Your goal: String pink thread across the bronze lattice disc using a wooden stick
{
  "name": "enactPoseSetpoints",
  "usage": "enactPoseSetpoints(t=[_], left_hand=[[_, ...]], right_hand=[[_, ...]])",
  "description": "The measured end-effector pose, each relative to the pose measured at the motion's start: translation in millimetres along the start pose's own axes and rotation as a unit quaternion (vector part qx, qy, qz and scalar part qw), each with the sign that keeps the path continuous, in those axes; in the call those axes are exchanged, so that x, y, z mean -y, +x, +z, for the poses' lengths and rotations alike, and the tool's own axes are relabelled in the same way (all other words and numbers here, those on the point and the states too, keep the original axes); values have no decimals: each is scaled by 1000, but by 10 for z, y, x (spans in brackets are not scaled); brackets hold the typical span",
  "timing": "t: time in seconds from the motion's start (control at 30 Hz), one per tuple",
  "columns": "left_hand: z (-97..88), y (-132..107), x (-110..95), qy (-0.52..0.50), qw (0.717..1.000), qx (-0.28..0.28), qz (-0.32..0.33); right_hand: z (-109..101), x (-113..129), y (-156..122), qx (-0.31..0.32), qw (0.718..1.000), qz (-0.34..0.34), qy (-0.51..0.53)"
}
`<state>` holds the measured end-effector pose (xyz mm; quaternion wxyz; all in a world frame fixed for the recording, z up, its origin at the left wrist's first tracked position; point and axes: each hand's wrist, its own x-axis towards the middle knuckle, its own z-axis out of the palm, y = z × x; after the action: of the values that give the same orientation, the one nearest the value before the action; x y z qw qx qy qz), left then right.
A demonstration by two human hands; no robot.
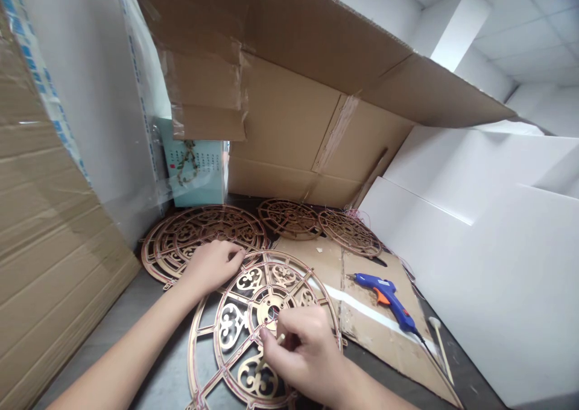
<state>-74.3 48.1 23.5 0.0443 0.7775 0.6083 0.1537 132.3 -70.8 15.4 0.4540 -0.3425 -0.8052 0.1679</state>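
A round golden openwork panel (231, 325) with scroll-shaped cut-outs and reddish lines along its ribs lies in front of me. My left hand (216, 264) is at its far left rim, fingers curled and pinching the edge. Over the panel's centre, my right hand (307, 350) is closed around a thin pale stick (281, 339), of which only a short piece shows. Thin wires are visible in the hub hole beside the right fingertips. Part of the panel's right side is hidden under that hand.
More round panels (158, 250) are stacked at the left, with others (289, 217) behind. A blue glue gun (384, 295) rests on a cardboard sheet (362, 331), near a white-headed stick (443, 350). Cardboard walls (280, 126) and a light-blue box (194, 175) stand behind.
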Motion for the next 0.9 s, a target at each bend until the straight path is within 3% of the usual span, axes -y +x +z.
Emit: enactPoseSetpoints(t=[0.9], left_hand=[[17, -1, 16, 1, 1000, -1, 2]], right_hand=[[-14, 11, 2, -31, 999, -4, -22]])
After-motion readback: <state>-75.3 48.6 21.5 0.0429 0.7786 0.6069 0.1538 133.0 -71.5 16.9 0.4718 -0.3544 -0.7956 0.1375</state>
